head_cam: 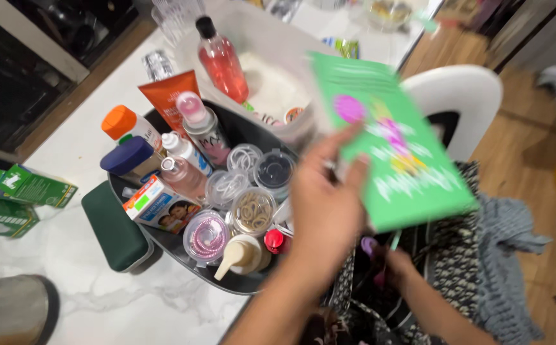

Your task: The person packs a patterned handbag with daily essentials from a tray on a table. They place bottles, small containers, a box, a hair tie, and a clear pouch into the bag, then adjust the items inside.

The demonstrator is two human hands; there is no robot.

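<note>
My left hand (323, 204) grips the lower left edge of a green booklet (406, 147) with pink and yellow print, held tilted over the counter's edge. My right hand (398, 265) is lower down, inside a black and white patterned bag (447, 255), next to a purple item (369, 245). It is blurred, so its grip is unclear. Just left of my left hand stands a black tray (246, 131) packed with toiletries: several clear round tubs of hair ties (252, 211), a pump bottle (243, 253), a small box (160, 207) and spray bottles.
The tray rests on a white marble counter (99, 294). A dark green case (115, 230) lies beside it, green boxes (32, 186) farther left, a metal can (9, 310) at bottom left. A red-liquid bottle (222, 64) stands behind. A white chair (463, 96) and grey cloth (505, 255) are at right.
</note>
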